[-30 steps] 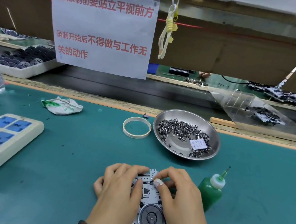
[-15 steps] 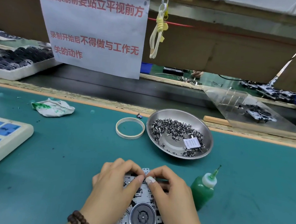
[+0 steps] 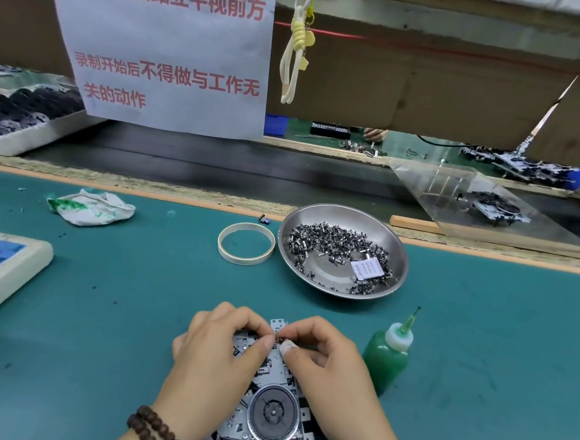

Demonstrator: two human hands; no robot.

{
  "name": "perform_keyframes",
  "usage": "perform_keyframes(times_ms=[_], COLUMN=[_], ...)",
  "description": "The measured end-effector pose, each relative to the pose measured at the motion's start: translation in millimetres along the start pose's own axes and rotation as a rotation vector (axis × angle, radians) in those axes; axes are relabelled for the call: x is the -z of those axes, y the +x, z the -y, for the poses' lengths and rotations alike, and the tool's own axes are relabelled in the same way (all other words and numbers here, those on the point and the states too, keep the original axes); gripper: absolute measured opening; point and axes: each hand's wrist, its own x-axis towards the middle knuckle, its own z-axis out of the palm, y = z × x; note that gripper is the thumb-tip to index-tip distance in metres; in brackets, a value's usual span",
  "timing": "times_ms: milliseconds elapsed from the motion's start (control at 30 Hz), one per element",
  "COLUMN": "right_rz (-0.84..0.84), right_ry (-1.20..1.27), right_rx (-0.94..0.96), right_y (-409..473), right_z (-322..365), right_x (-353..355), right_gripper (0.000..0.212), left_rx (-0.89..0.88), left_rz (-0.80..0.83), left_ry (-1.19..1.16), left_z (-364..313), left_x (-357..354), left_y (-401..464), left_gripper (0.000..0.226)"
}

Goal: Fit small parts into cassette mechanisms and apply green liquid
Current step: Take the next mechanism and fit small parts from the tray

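Both hands, left hand (image 3: 218,348) and right hand (image 3: 326,363), meet fingertip to fingertip, pinching a small part onto the cassette mechanism (image 3: 269,404) beneath them; seating it looks underway, and next probably comes the green bottle (image 3: 386,359) just right of them.

Bright, even overhead light fills the scene, and shadows are soft and short. The steel dish (image 3: 343,251) shows mild glare on its bare floor. The wide lens bends the desk (image 3: 110,310) edge and stretches the corners. The hanging paper sign (image 3: 163,49) looks slightly soft, and far background detail is blurred.
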Motion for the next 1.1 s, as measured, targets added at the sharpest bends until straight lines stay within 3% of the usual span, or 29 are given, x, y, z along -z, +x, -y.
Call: perform_keyframes(times_ms=[367, 500, 633, 867, 1100], right_rz=[-0.025, -0.038, -0.039, -0.001, 0.001], right_ry=[0.087, 0.090, 0.123, 0.076, 0.025], right_rx=[-0.072, -0.094, -0.105, -0.065, -0.028], right_y=[3.7, 4.5, 4.7, 3.3, -2.0], right_z=[5.7, 6.1, 6.3, 5.9, 3.6], right_x=[-5.6, -7.7, -9.6, -8.6, -7.8], right_gripper=[0.029, 0.030, 0.027, 0.022, 0.026], left_rx=[-0.051, -0.147, -0.235, -0.337, -0.166], left_rz=[-0.048, -0.045, -0.079, -0.122, -0.157], left_ry=[0.005, 0.041, 0.046, 0.222, 0.100], left_z=[2.1, -0.1, 0.6, 7.1, -6.8], left_x=[-6.4, -7.0, -7.3, -3.7, 7.5], left_y=[-3.0, -5.7, -11.1, -10.9, -21.3], left_gripper=[0.017, 0.047, 0.028, 0.032, 0.032])
